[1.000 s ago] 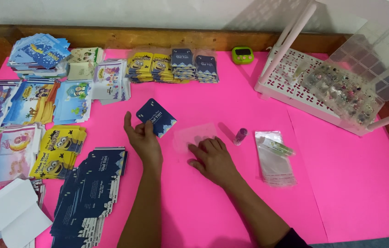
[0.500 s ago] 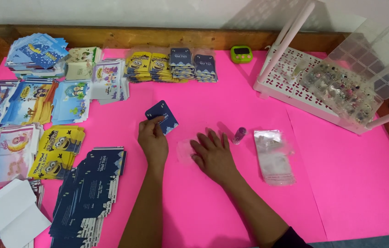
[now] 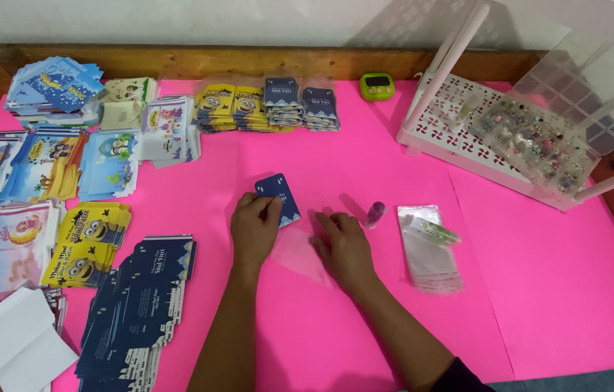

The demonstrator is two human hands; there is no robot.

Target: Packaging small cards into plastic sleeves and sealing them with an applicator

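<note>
Pink tabletop [image 3: 539, 290], card stacks along its left. Right hand [image 3: 343, 247], fingers spread, presses flat a clear plastic sleeve [image 3: 299, 258]; left hand [image 3: 254, 226] pinches a dark blue card [image 3: 281, 197] just beside it. Step judged: sleeving the card; next calls for aligning the card with the sleeve's mouth.

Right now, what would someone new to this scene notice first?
The bright pink table cover fills the view. At its centre the left hand holds a dark blue card, while the right hand presses a clear plastic sleeve flat. Stacks of colourful cartoon cards crowd the left side.
</note>
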